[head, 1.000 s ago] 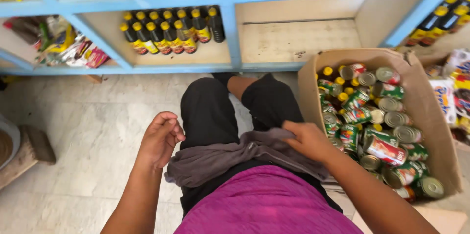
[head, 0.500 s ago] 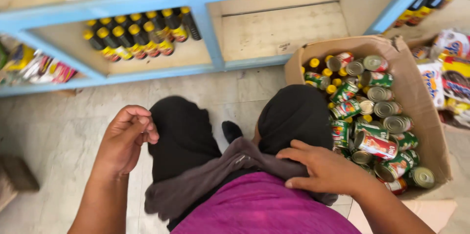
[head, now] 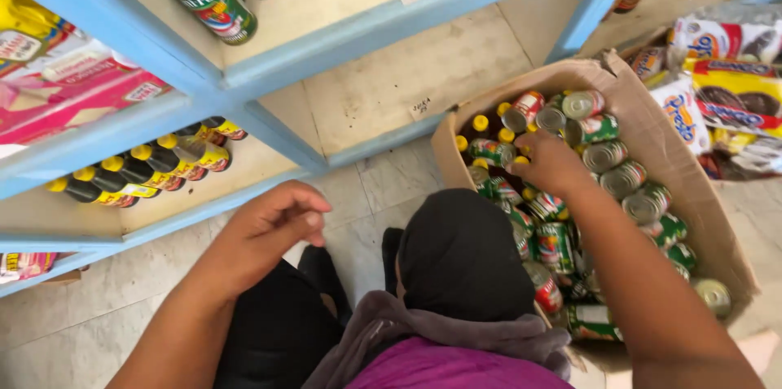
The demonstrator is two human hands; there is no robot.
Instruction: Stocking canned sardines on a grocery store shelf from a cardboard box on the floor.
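On the lower left shelf stand dark yellow-capped bottles (head: 138,173). The left hand (head: 273,230) hovers empty, fingers loosely curled. The right hand (head: 552,162) reaches into the cardboard box (head: 652,124), fingers closing on green-and-red-labelled cans (head: 607,157); exact grip unclear.

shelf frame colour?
Light blue shelf frame, with pale cream boards; clearest in the head view.

The person wears a magenta-purple top (head: 444,369), a grey-mauve cloth (head: 456,328) bunched at the waist, and black trousers (head: 460,254). Both forearms are bare, with no sleeves, rings or watch visible.
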